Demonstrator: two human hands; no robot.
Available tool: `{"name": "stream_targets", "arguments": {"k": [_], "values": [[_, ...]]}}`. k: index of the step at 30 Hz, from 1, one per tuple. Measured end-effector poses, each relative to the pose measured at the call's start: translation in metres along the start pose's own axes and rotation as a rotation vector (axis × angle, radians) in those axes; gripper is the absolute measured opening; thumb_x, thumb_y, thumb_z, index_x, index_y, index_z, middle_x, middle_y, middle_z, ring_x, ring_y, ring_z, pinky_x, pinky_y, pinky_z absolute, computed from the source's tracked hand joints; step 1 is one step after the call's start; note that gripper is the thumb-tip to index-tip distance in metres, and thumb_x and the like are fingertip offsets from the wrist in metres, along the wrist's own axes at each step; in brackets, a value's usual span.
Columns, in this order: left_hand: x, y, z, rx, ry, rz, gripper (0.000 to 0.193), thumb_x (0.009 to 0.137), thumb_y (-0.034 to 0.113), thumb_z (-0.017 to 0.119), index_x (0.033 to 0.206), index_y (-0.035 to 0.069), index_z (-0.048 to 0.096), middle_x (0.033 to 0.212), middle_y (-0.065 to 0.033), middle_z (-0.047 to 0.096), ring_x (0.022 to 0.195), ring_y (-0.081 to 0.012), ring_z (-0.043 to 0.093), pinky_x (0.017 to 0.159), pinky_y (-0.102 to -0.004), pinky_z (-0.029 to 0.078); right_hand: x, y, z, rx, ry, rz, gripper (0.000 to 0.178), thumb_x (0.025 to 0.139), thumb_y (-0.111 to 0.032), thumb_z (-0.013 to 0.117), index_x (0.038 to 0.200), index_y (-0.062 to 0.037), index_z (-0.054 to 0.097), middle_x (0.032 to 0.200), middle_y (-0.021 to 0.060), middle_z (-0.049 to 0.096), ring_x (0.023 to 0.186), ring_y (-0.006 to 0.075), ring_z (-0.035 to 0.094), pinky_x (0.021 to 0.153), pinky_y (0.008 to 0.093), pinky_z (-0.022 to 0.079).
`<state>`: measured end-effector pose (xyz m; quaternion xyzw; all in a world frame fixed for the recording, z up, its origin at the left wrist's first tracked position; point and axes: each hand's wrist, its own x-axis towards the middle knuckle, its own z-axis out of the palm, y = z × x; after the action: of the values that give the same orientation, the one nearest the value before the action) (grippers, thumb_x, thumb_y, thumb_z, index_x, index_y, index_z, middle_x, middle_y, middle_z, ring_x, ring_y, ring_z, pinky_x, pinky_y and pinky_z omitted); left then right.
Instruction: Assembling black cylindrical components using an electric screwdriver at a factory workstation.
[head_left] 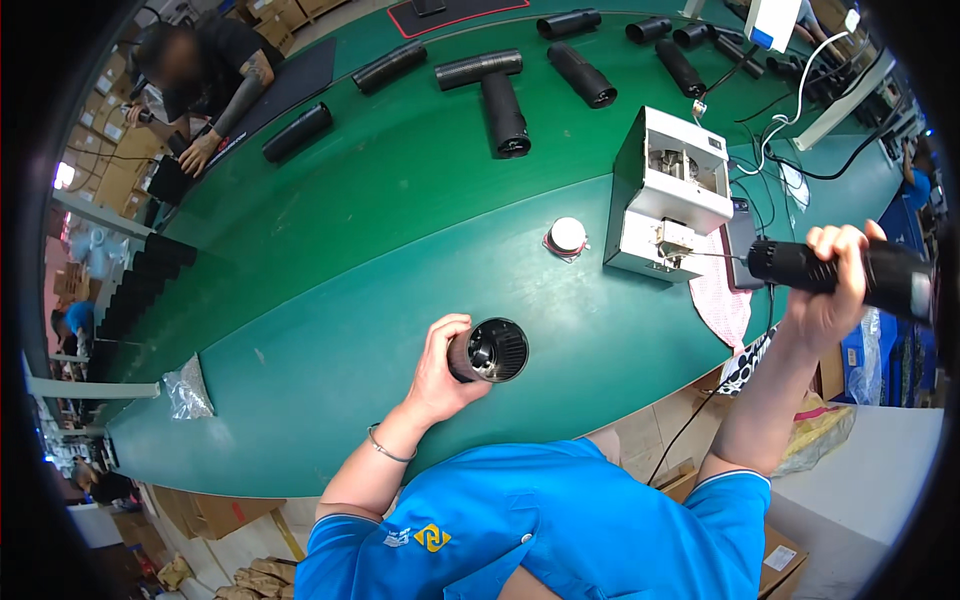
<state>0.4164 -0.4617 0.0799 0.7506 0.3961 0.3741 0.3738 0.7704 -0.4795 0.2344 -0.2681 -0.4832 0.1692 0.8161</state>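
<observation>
My left hand (434, 372) is closed around a black cylindrical housing (512, 345), its open end turned up, with ribs and small parts inside. My right hand (838, 282) grips a black electric screwdriver (782, 262), lying roughly level at the right. Its thin bit points left and reaches the front of a white screw feeder (645, 235). Whether a screw sits on the bit tip is too small to tell. Between the feeder and my left hand stands a small round white-topped part (568, 235) with red at its base.
Several black cylindrical housings (505, 115) lie across the far side of the green table (350, 320). Cables (765, 165) and a pink cloth (722, 300) are by the feeder. A clear bag (188, 390) of small pieces sits at the left edge. A co-worker's hand (200, 152) rests at the far left.
</observation>
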Motion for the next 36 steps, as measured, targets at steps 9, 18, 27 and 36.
{"name": "stream_targets", "arguments": {"k": [9,18,27,36], "values": [[-0.025,-0.006,0.017,0.037,0.053,0.024,0.075,0.055,-0.002,0.068,0.118,0.002,0.027,0.113,-0.016,0.037,0.101,-0.0273,0.043,0.087,-0.035,0.037,-0.014,-0.006,-0.013,0.141,-0.003,0.24,0.035,0.074,0.0,0.045,0.109,-0.0019,0.039,0.072,0.0058,0.045,0.059,0.0119,0.041,0.06,0.024,0.034],[-0.029,-0.018,0.028,0.077,0.088,0.156,0.065,0.053,0.001,0.069,0.11,0.001,0.037,0.11,-0.0151,0.042,0.098,-0.0279,0.044,0.083,-0.0349,0.039,-0.06,-0.052,0.043,0.821,-0.324,-0.033,0.039,0.06,-0.002,0.065,0.092,-0.0041,0.043,0.066,0.0062,0.055,0.054,0.0149,0.057,0.055,0.0243,0.05],[-0.033,-0.018,0.033,0.048,0.098,0.173,0.056,0.054,-0.002,0.066,0.104,0.002,0.041,0.102,-0.0116,0.048,0.092,-0.0281,0.048,0.083,-0.0355,0.04,-0.101,-0.046,0.096,0.476,-0.455,0.216,0.049,0.058,-0.005,0.07,0.097,-0.0077,0.04,0.069,0.0052,0.055,0.056,0.015,0.059,0.055,0.0236,0.051],[-0.034,-0.021,0.032,0.025,0.111,0.177,0.055,0.054,-0.003,0.065,0.104,0.002,0.041,0.103,-0.0122,0.048,0.092,-0.0285,0.048,0.081,-0.035,0.041,-0.12,-0.019,0.114,0.353,-0.503,0.238,0.048,0.063,-0.008,0.068,0.1,-0.0102,0.037,0.07,0.0058,0.054,0.057,0.0147,0.058,0.053,0.0223,0.048]]}}
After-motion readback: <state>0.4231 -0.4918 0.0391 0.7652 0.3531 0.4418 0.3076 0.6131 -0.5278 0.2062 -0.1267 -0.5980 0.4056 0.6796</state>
